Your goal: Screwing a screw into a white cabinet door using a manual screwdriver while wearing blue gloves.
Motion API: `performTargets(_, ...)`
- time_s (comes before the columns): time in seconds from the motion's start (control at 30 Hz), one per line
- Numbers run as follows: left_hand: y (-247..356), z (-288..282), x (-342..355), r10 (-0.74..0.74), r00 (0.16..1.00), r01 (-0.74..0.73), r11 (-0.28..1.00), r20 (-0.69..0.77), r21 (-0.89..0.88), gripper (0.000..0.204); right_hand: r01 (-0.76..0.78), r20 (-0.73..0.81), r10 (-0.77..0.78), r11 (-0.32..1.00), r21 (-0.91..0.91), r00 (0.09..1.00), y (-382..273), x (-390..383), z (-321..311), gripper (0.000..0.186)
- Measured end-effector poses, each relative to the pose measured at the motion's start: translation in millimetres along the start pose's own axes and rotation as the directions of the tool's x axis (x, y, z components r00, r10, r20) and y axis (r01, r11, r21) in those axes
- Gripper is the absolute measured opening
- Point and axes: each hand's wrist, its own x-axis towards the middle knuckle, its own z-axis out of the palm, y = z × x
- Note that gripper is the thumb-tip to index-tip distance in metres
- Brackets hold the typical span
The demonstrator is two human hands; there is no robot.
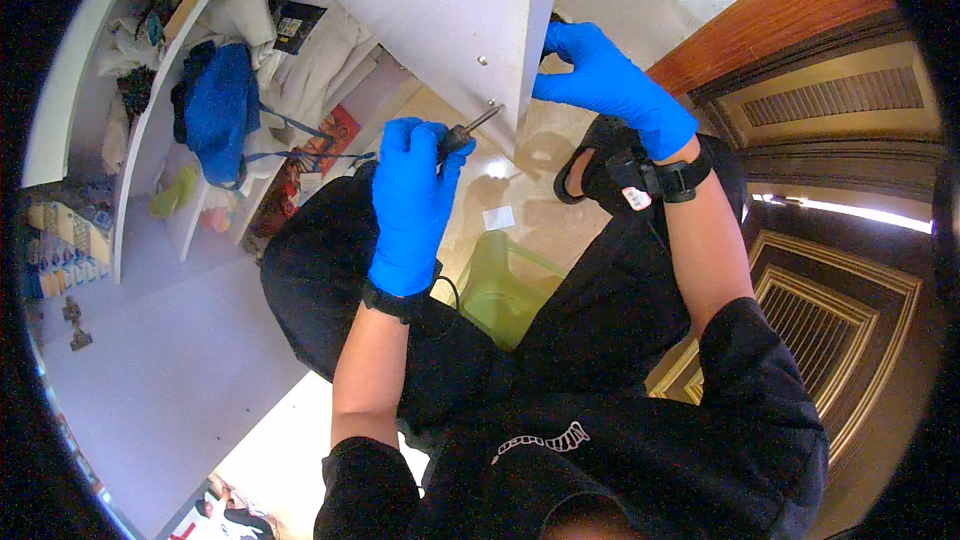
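My left hand (410, 200), in a blue glove, is closed around a screwdriver (462, 135) with a dark handle. Its metal shaft points up and right, and the tip is at or very near a small screw on the white cabinet panel (430, 10). Another small round fitting (482, 61) sits higher on the same face. On the panel's other side is my right hand (610, 80), also gloved in blue, with its fingers bent against the panel. Something dark shows between thumb and fingers; the fingertips are partly hidden, so what they grip is unclear.
Left stands an open white cabinet (140, 120) with cloths, a blue bag (222, 110) and other items. A green plastic stool (490, 290) is between my legs, with a white paper piece (498, 217) on the floor beyond. Dark louvred doors (830, 330) are at right.
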Motion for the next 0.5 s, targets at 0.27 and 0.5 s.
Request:
performTargets(0.27, 4.8, -1.5, -3.5, -0.126, 0.987, 0.133, 0.989, 0.097, -0.065, 0.021, -0.003, -0.012, 0.003, 1.000, 0.005, 1.000, 2.1, -1.4, -0.3, 0.029)
performTargets(0.5, -6.2, -3.9, -8.9, -0.116, 0.992, 0.120, 0.989, 0.044, -0.089, 0.019, -0.052, -0.030, 0.053, 0.998, 0.030, 0.998, -0.6, 0.1, 3.9, 0.027)
